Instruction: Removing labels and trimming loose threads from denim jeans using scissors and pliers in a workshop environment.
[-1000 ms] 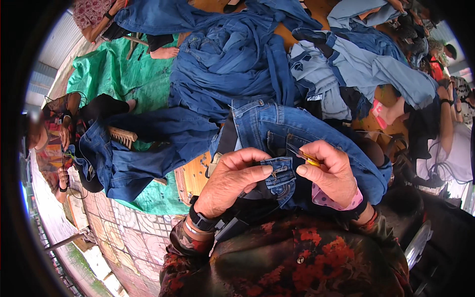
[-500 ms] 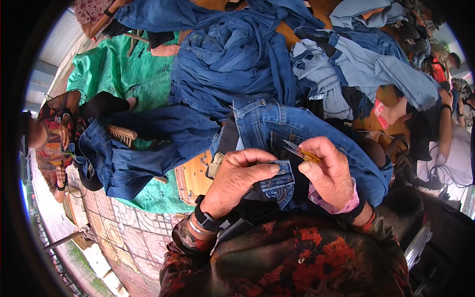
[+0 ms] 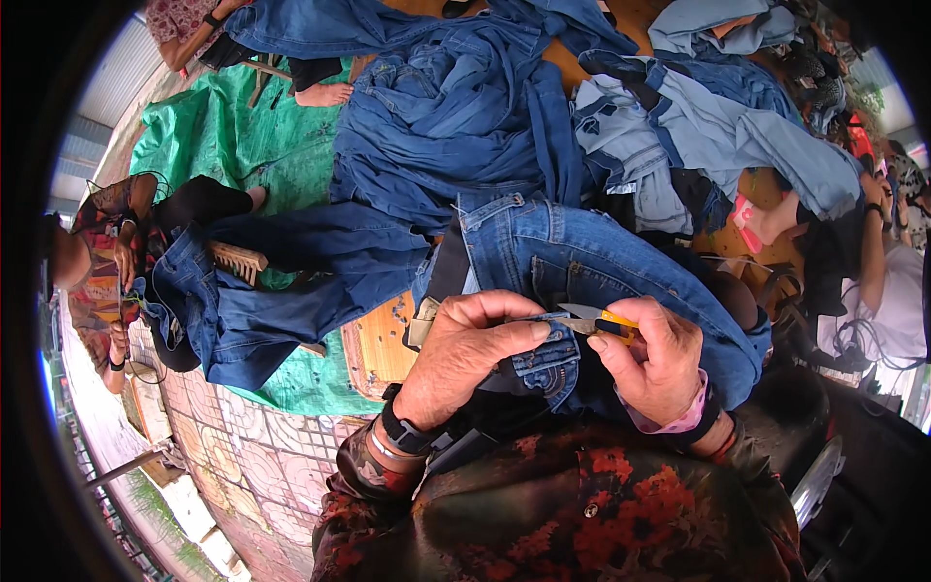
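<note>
A big heap of dark blue denim (image 3: 456,116) fills the middle of the floor, with a paler heap of light blue garments (image 3: 718,136) just beside it to the right, and a green tarp (image 3: 223,145) spread out under the left side. Off to the left another person (image 3: 97,262) sits with a pair of dark jeans (image 3: 281,281) across the lap, a wooden brush (image 3: 238,262) lying on them. Closer in, a pair of blue jeans (image 3: 582,262) is draped over the knees of the one working. The left hand (image 3: 465,354) is closed on a fold of that denim (image 3: 548,351), thumb pressing it down. The right hand (image 3: 655,364) pinches small yellow-handled thread snips (image 3: 601,320), blades pointing left and touching the edge of the held fold
</note>
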A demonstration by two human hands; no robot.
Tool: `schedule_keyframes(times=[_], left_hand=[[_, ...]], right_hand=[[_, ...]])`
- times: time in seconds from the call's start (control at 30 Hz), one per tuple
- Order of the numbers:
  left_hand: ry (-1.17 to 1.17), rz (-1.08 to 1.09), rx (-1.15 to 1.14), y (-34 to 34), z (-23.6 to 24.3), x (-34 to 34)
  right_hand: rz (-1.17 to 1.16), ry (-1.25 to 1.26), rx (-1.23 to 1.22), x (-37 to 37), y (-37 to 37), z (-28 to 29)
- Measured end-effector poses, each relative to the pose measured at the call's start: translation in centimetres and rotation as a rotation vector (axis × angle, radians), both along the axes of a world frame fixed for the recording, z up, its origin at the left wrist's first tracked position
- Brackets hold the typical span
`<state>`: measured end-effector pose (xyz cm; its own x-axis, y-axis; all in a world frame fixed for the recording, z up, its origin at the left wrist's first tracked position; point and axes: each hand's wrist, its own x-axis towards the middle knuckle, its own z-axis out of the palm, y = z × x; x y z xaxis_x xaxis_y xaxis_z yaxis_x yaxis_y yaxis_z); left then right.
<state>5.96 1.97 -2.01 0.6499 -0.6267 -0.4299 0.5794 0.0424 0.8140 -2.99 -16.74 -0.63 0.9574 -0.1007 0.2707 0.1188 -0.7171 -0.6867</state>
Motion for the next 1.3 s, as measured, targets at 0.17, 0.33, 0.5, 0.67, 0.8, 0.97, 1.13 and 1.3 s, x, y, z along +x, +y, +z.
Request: schedule_keyframes(times=[0.17, 0.33, 0.5, 0.67, 0.8, 0.97, 1.13, 1.3], left_hand=[[-0.007, -0.008, 0.001, -0.1, 0.2, 0.0], [0.036, 0.021, -0.028, -0.1, 0.3, -0.1], [-0.005, -0.026, -0.005, 0.0, -0.1, -0.1], [0.035, 0.009, -0.009, 0.0, -0.1, -0.1], [-0.001, 0.001, -0.037, -0.1, 0.3, 0.0], [-0.341, -0.027, 0.043, -0.7, 0.0, -0.2], [-0.456, -0.018, 0.145, -0.3, 0.6, -0.7], [-0.771, -0.009, 0.230, -0.4, 1.7, -0.9]], right_hand=[[-0.030, -0.040, 0.006, 0.0, 0.1, -0.4], [-0.081, 0.180, 0.519, -0.3, 0.7, -0.3], [-0.130, 0.197, 1.090, 0.8, -0.9, 0.1], [-0.100, 0.171, 0.742, 0.2, -0.5, 0.4], [-0.075, 0.149, 0.576, -0.5, -0.6, -0.4], [-0.052, 0.312, 0.806, -0.4, -0.7, -0.7], [0.128, 0.455, 1.018, 1.1, 0.8, -1.4], [0.198, 0.405, 1.208, 2.2, 1.3, -3.8]])
